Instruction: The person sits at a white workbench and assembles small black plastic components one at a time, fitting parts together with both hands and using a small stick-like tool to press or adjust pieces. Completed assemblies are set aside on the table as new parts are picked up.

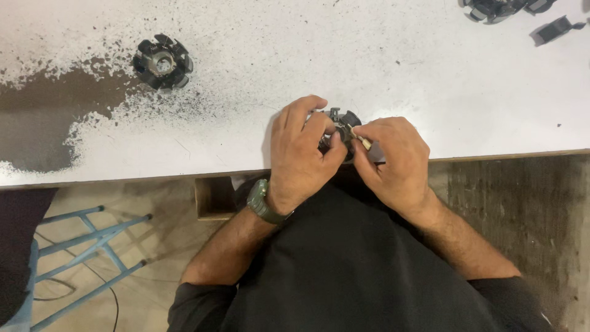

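We had both hands at the near edge of the white desk (pixel 430 74), closed around a small dark round part with radial teeth, a stator-like core (pixel 342 120). Our left hand (pixel 302 154) curled over it from the left, thumb and fingers wrapped tight about its rim, so that only the top and right side of the core showed between the hands. Our right hand (pixel 393 161) met it from the right, fingers pinched shut on a small pale slip (pixel 364 142) set against the core's edge, with a grey flat piece (pixel 376 152) tucked beneath the same fingers; what that piece was we could not tell. The core thus lay between the two hands, touching both, just above the desk's front edge. A green watch (pixel 263 201) sat on the left wrist. Well apart to the left, a second toothed core (pixel 163 62) lay on the desk beside a worn, dark-speckled patch (pixel 55 117). More dark parts (pixel 501 8) lay at the far right corner. A blue stool frame (pixel 86 252) stood on the floor below.
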Tool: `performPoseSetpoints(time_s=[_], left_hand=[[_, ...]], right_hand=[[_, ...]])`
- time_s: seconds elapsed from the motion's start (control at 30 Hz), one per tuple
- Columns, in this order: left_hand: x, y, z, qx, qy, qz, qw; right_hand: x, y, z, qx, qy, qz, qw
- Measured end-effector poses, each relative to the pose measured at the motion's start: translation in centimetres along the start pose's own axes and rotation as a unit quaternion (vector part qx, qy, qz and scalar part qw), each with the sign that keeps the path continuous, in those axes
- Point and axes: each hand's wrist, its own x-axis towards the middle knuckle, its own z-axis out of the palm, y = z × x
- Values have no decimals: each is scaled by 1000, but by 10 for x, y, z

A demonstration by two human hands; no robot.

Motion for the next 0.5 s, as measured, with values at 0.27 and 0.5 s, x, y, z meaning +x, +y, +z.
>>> performPoseSetpoints(time_s=[0.27,0.5], left_hand=[[-3,1,-2,-10,-20,-7,1000],[-1,-4,-3,-45,-20,-23,999]], right_hand=[[-2,2,0,-23,3,-27,999],[3,-2,-2,-28,-16,-11,999]])
